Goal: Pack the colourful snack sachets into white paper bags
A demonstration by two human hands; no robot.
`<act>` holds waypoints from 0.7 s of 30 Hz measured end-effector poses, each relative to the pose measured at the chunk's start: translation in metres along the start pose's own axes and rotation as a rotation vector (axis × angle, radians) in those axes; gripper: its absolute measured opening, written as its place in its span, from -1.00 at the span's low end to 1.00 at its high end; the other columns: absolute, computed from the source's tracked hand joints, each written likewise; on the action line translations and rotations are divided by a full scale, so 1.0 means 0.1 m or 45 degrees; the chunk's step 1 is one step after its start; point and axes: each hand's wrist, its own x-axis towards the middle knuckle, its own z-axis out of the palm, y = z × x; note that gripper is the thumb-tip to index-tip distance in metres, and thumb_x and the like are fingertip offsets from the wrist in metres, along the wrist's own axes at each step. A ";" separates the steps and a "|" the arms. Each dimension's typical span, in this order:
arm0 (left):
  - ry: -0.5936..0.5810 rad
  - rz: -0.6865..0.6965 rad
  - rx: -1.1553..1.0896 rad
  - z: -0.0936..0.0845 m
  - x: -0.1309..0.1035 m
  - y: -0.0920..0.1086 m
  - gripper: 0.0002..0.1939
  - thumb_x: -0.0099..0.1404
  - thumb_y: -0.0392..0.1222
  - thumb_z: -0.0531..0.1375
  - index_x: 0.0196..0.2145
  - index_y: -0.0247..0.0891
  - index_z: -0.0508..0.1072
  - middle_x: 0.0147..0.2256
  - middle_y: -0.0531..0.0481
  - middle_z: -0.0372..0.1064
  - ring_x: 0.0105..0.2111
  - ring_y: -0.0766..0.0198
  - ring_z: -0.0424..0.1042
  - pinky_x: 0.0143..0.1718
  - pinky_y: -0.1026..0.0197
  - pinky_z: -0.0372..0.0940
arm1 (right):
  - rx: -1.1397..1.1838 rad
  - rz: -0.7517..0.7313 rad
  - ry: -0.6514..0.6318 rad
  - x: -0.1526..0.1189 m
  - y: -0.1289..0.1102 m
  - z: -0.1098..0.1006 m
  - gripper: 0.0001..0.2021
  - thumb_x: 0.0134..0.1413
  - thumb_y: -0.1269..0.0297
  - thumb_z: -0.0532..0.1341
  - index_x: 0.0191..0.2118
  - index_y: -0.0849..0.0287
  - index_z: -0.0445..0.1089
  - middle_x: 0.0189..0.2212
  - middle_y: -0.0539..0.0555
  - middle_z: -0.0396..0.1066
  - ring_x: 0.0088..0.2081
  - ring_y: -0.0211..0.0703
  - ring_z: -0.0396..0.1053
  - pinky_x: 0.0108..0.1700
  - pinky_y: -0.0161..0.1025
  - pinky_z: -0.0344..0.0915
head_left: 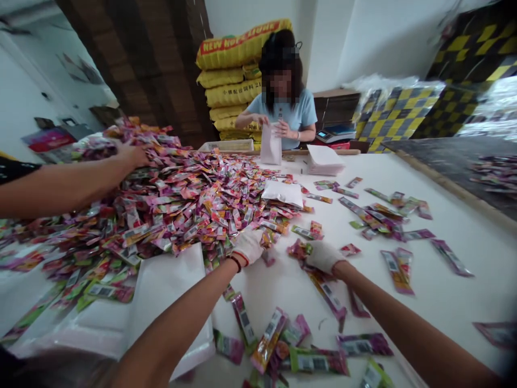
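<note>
My left hand (pixel 247 247), in a white glove, is closed on small colourful packets at the right edge of a large packet pile (pixel 194 188). To its right, my right hand (pixel 324 256), gloved too, has its fingers curled round packets (pixel 299 249) just above the white table (pixel 266 285). Loose stick-shaped packets (pixel 269 339) lie on the table below both hands. White padded envelopes (pixel 167 285) are by my left forearm, partly hidden by it. A filled white envelope (pixel 283 193) rests beyond my hands at the pile's edge.
Across the table, a person in a light blue shirt (pixel 301 110) holds a white envelope (pixel 271 144) upright. Another person's arm (pixel 81 180) reaches into the pile from the left. An envelope stack (pixel 324 160) stands at the far edge; scattered packets (pixel 379 221) lie at right.
</note>
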 end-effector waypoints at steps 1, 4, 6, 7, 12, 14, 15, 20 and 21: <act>-0.006 -0.011 -0.061 -0.04 -0.08 -0.01 -0.71 0.09 -0.18 0.20 -0.19 -0.24 0.41 -0.23 -0.09 0.44 -0.20 0.16 0.40 -0.15 0.22 0.26 | -0.013 0.005 -0.010 -0.12 0.06 -0.01 -0.87 -0.22 0.31 0.23 -0.44 0.23 0.42 -0.48 0.19 0.43 -0.45 -0.07 0.37 -0.47 -0.26 0.12; 0.018 -0.028 -0.393 -0.28 -0.28 -0.05 -0.71 0.11 -0.26 0.14 -0.15 -0.23 0.38 -0.27 0.00 0.44 -0.29 0.28 0.40 -0.24 0.32 0.28 | 0.005 -0.018 0.008 -0.40 0.21 -0.10 -0.83 -0.19 0.31 0.21 -0.37 0.21 0.41 -0.41 0.15 0.46 -0.42 -0.13 0.36 -0.43 -0.29 0.13; 0.035 0.072 -0.547 -0.43 -0.33 -0.09 -0.67 0.11 -0.31 0.11 -0.12 -0.24 0.35 -0.27 0.04 0.43 -0.30 0.33 0.38 -0.26 0.36 0.27 | 0.095 -0.012 0.090 -0.43 0.23 -0.22 -0.84 -0.12 0.30 0.17 -0.35 0.19 0.41 -0.43 0.10 0.46 -0.43 -0.17 0.34 -0.42 -0.31 0.13; 0.021 0.162 -0.552 -0.48 -0.32 -0.09 -0.65 0.10 -0.33 0.11 -0.11 -0.24 0.34 -0.25 0.04 0.42 -0.29 0.33 0.38 -0.24 0.36 0.27 | 0.148 0.003 0.140 -0.38 0.22 -0.29 -0.85 -0.08 0.29 0.15 -0.35 0.18 0.41 -0.44 0.08 0.46 -0.44 -0.19 0.34 -0.42 -0.32 0.13; -0.242 0.703 -0.015 -0.27 -0.18 -0.04 -0.63 0.00 -0.32 0.18 -0.17 -0.25 0.36 -0.16 -0.05 0.36 -0.21 0.19 0.34 -0.15 0.22 0.26 | 0.087 0.120 0.167 0.27 -0.02 -0.48 -0.76 -0.13 0.16 0.20 -0.34 0.20 0.42 -0.41 0.16 0.46 -0.41 -0.12 0.36 -0.46 -0.29 0.13; -0.253 0.771 0.200 -0.09 -0.15 0.00 -0.68 0.02 -0.31 0.17 -0.20 -0.25 0.37 -0.16 -0.10 0.35 -0.19 0.14 0.33 -0.11 0.15 0.24 | 0.046 0.161 0.111 0.50 -0.12 -0.44 -0.79 -0.24 0.22 0.26 -0.42 0.23 0.43 -0.45 0.19 0.45 -0.40 -0.07 0.38 -0.46 -0.28 0.14; -0.235 0.769 0.257 -0.02 -0.15 0.02 -0.69 0.04 -0.30 0.16 -0.20 -0.25 0.37 -0.17 -0.12 0.35 -0.18 0.11 0.33 -0.10 0.11 0.22 | 0.043 0.177 0.092 0.58 -0.15 -0.41 -0.83 -0.29 0.27 0.27 -0.47 0.23 0.43 -0.48 0.19 0.44 -0.41 -0.07 0.39 -0.45 -0.28 0.15; -0.073 0.572 0.140 0.01 -0.37 0.09 -0.70 0.01 -0.26 0.20 -0.23 -0.26 0.39 -0.22 -0.13 0.37 -0.16 0.05 0.32 -0.07 0.04 0.19 | 0.066 0.252 0.084 0.53 -0.12 -0.45 -0.96 -0.32 0.38 0.22 -0.59 0.23 0.39 -0.60 0.14 0.40 -0.46 -0.10 0.40 -0.46 -0.30 0.17; -0.020 0.484 0.024 -0.04 -0.44 0.11 -0.70 -0.02 -0.26 0.22 -0.25 -0.26 0.40 -0.23 -0.12 0.37 -0.16 0.05 0.32 -0.07 0.04 0.20 | 0.080 0.261 0.114 0.44 -0.10 -0.52 -0.95 -0.29 0.38 0.21 -0.59 0.24 0.38 -0.60 0.15 0.41 -0.46 -0.09 0.40 -0.47 -0.30 0.18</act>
